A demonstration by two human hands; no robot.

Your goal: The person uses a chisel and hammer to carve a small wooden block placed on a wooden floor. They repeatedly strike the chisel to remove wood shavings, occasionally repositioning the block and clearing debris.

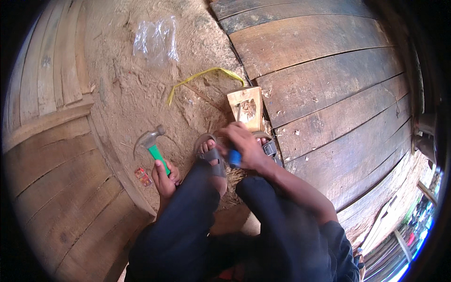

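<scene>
Curling right-hand fingers (235, 133) around a blue-handled tool (235, 158), likely a chisel, and angling its blade into the hollowed wooden block (244, 96) just beyond the sandalled feet (215, 160); wrapping left-hand fingers (161, 169) round the green-handled hammer (155, 152), apart from the block. Probably best steadying the block, keeping feet clear and taking thin bites.

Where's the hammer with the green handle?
The hammer is left of centre in the head view, its green handle in the left hand, near a small red packet.
</scene>
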